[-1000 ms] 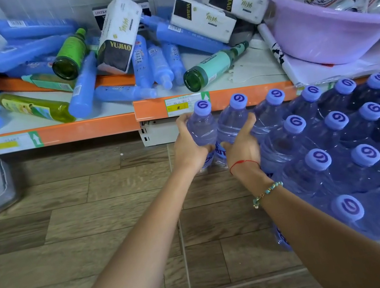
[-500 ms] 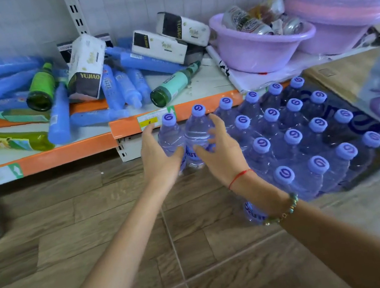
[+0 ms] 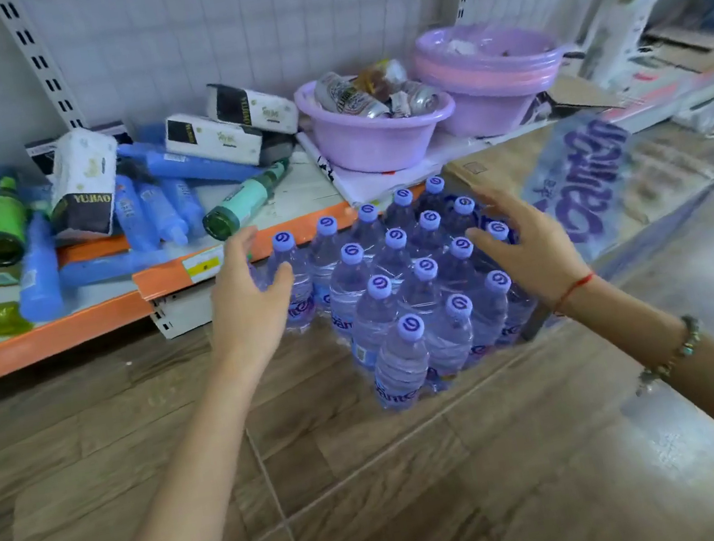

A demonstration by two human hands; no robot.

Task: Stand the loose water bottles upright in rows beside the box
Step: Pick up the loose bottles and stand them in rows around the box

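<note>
my left hand (image 3: 247, 302) and right hand (image 3: 530, 246) hovered at mid-frame, fingers spread, gripping nothing. the water bottles (image 3: 401, 291) stood upright between them.

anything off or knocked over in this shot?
The water bottles all stand upright in rows on the floor; none has tipped. The shelf behind is the mess: two green bottles, blue bottles and tissue packs lie jumbled on their sides. Both hands are open, holding nothing.
</note>
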